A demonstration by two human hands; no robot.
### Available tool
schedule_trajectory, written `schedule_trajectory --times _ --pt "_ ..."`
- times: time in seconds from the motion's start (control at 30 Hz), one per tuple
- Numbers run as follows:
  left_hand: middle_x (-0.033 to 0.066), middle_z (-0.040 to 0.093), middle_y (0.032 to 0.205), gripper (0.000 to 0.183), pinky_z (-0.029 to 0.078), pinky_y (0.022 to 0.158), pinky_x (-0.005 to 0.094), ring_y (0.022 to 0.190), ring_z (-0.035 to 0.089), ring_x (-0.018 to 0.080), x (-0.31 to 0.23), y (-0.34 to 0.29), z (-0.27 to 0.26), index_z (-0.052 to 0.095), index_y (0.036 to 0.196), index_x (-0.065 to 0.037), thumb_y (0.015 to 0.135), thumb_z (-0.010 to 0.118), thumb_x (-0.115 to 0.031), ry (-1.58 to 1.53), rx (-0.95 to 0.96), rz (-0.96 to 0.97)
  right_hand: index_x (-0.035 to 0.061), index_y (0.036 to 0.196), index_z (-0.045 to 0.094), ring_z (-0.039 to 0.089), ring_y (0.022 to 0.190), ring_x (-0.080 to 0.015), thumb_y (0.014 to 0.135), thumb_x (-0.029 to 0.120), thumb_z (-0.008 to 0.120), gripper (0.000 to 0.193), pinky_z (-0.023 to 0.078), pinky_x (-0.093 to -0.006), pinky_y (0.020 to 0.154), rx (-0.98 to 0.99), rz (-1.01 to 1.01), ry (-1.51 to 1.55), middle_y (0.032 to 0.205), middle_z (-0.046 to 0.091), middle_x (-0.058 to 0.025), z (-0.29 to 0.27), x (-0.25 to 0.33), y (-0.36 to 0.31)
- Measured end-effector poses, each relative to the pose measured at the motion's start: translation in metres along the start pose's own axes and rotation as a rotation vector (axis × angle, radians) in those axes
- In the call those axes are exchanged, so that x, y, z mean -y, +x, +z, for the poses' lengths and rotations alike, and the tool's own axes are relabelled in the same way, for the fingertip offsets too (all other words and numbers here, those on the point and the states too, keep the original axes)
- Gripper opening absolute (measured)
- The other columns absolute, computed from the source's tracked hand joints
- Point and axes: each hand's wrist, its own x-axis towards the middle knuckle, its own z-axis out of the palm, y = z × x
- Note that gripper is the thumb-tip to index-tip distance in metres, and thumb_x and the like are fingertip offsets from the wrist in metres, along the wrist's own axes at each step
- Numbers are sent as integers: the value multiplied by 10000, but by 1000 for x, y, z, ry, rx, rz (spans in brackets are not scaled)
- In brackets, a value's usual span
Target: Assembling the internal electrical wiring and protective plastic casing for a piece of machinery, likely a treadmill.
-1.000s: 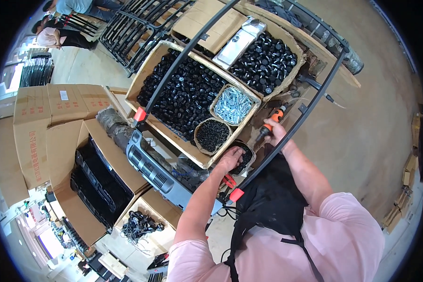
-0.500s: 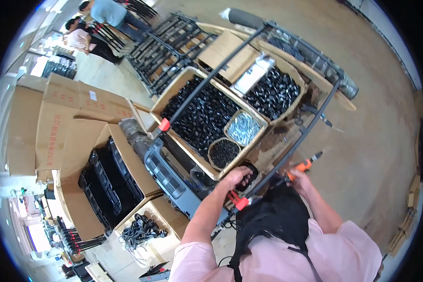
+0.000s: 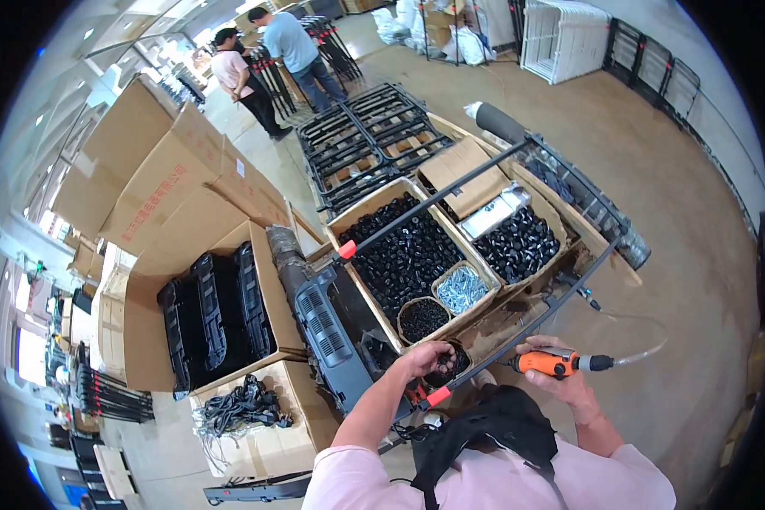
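Observation:
My right hand (image 3: 561,389) grips an orange power screwdriver (image 3: 557,364), its black end towards the right with a thin hose on it. My left hand (image 3: 425,359) reaches into a small round tub (image 3: 452,365) of small dark parts. Its fingers are bent together at the tub's near edge, and whatever they pinch is too small to make out. Between the hands runs a black tubular frame (image 3: 527,327) with red pieces (image 3: 347,249) on it. Against the frame's left side sits a grey plastic panel (image 3: 321,331).
Beyond the frame stand a box of black knob-like parts (image 3: 399,255), tubs of silver screws (image 3: 461,290) and black screws (image 3: 422,320), and another box of black parts (image 3: 518,246). Left are a carton (image 3: 140,340) of black mouldings and a cable bundle (image 3: 242,406). Two people (image 3: 293,47) stand far off.
The view has swung, showing more of the far room. My right hand has brought the screwdriver round to lie nearly level. My left hand stays at the small tub.

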Motion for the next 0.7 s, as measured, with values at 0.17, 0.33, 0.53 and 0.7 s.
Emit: schedule_trajectory --times 0.17,0.33,0.53,0.7 --pt "-16 626 877 210 497 682 290 797 611 136 -10 -28 16 628 992 -125 1074 512 -280 -82 3 177 5 1282 650 737 1050 -220 793 98 850 537 579 -340 952 111 -239 -385 1165 754 -132 7 39 35" --pt "-35 524 816 200 366 554 238 660 457 110 -12 -56 26 606 1022 -115 1065 534 -296 -412 204 374 12 1297 628 726 1076 -213 804 78 845 543 572 -348 975 207 -201 -299 1187 744 -142 17 30 64" --pt "-30 552 843 216 378 558 225 706 491 84 -13 -57 92 618 1136 -107 1078 562 -307 -641 -77 659 27 1325 567 668 1150 -228 805 12 821 579 541 -392 1029 326 -321 -130 1243 689 -153 29 19 110" --pt "-7 636 920 259 443 597 233 734 555 101 0 -52 122 627 1180 -86 1090 538 -312 -715 -270 755 28 1327 555 656 1158 -213 836 40 826 561 532 -374 1036 397 -264 -68 1240 679 -138 47 3 138"
